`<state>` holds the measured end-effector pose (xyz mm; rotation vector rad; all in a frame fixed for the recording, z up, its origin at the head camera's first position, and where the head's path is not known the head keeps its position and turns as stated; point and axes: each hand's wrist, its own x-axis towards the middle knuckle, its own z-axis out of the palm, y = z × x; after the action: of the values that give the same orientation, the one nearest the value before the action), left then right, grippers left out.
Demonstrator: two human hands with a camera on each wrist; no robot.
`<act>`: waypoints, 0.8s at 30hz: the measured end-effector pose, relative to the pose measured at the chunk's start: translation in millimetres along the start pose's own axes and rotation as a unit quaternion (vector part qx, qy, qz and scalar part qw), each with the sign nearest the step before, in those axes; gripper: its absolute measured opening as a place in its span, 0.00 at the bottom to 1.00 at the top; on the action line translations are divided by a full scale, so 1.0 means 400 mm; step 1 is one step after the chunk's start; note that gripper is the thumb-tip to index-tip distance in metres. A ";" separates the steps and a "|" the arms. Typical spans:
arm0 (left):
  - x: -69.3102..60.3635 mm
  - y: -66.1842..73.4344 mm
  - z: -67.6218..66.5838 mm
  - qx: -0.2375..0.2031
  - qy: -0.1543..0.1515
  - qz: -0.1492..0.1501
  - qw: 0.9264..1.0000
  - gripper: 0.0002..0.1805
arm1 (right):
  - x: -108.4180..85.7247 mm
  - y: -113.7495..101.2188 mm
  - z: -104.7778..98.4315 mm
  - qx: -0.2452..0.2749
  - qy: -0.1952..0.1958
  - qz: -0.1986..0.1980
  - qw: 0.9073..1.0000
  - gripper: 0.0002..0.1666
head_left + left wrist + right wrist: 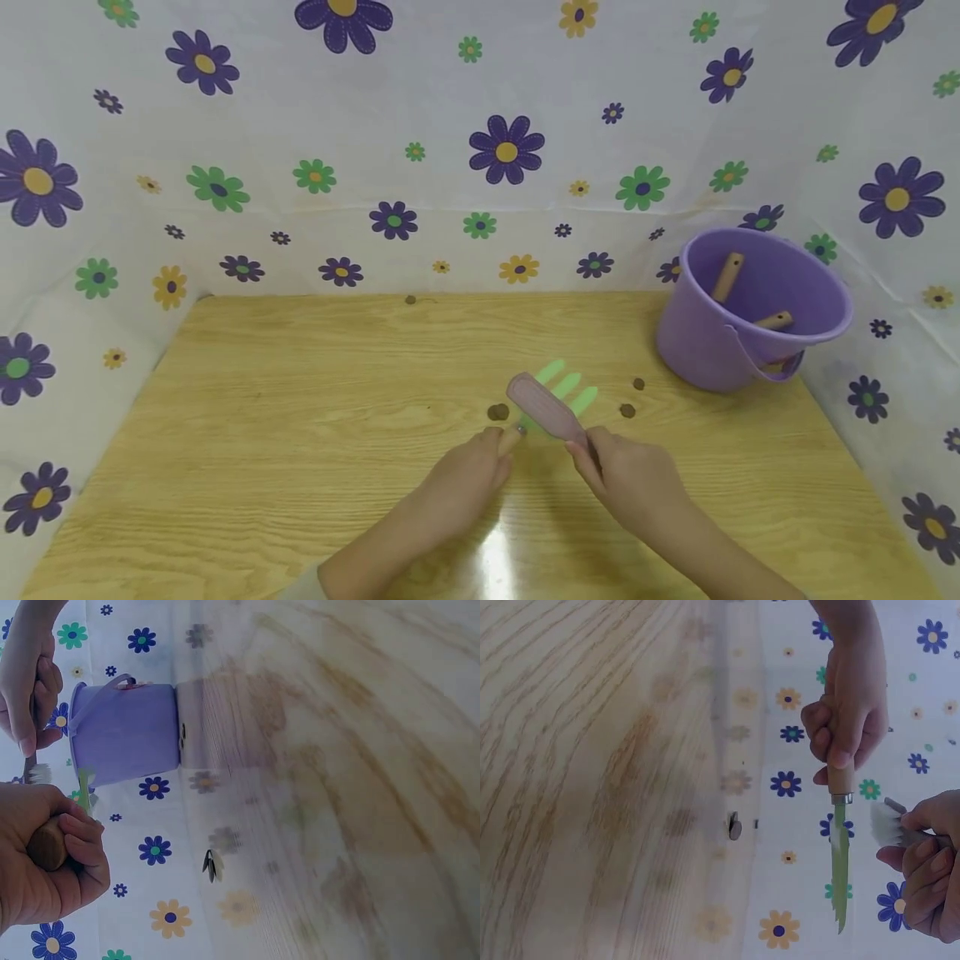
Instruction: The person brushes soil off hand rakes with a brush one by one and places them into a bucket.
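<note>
My left hand (468,475) grips the wooden handle of a small hand fork (581,400) with light green tines, held above the table. In the left wrist view the fingers wrap round the end of that handle (47,846). My right hand (637,479) holds a brush (546,406) with a mauve-brown back. Its white bristles (886,823) show in the right wrist view, facing the fork. From the head, the brush crosses over the fork and hides part of it. Whether the bristles touch the fork I cannot tell.
A purple bucket (693,333) stands at the back right, with wooden handles (727,277) sticking up inside. Several small brown bits lie on the wood-grain table (300,417), including a clump (498,412) left of the fork. A flowered white cloth (420,92) hangs round the table.
</note>
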<state>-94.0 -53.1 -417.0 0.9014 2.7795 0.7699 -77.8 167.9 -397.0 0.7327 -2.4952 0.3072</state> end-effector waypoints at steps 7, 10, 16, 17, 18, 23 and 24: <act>-0.005 -0.005 -0.009 -0.020 0.010 -0.018 1.000 0.17 | 0.000 -0.006 0.015 -0.002 -0.024 0.011 1.000 0.30; -0.008 -0.004 -0.014 -0.009 0.013 -0.010 1.000 0.16 | 0.001 -0.007 0.026 -0.011 -0.027 0.001 1.000 0.30; -0.017 -0.003 -0.021 -0.005 0.022 0.004 1.000 0.16 | 0.002 -0.010 0.035 -0.027 -0.051 0.003 0.998 0.25; -0.019 -0.004 -0.021 -0.002 0.024 0.008 1.000 0.17 | 0.002 -0.010 0.035 -0.030 -0.052 0.004 0.998 0.25; -0.020 -0.005 -0.021 -0.002 0.026 0.010 1.000 0.16 | 0.002 -0.009 0.036 -0.031 -0.051 0.004 0.998 0.26; -0.025 -0.010 -0.020 -0.001 0.026 0.006 1.000 0.17 | 0.001 -0.004 0.041 -0.033 -0.027 -0.004 0.999 0.31; -0.026 -0.011 -0.020 -0.005 0.027 0.002 1.000 0.17 | 0.001 -0.003 0.042 -0.032 -0.024 -0.005 0.999 0.32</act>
<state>-89.8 -65.6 -412.6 0.8994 2.8187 0.8195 -84.3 160.8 -410.8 0.7335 -2.5343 0.2075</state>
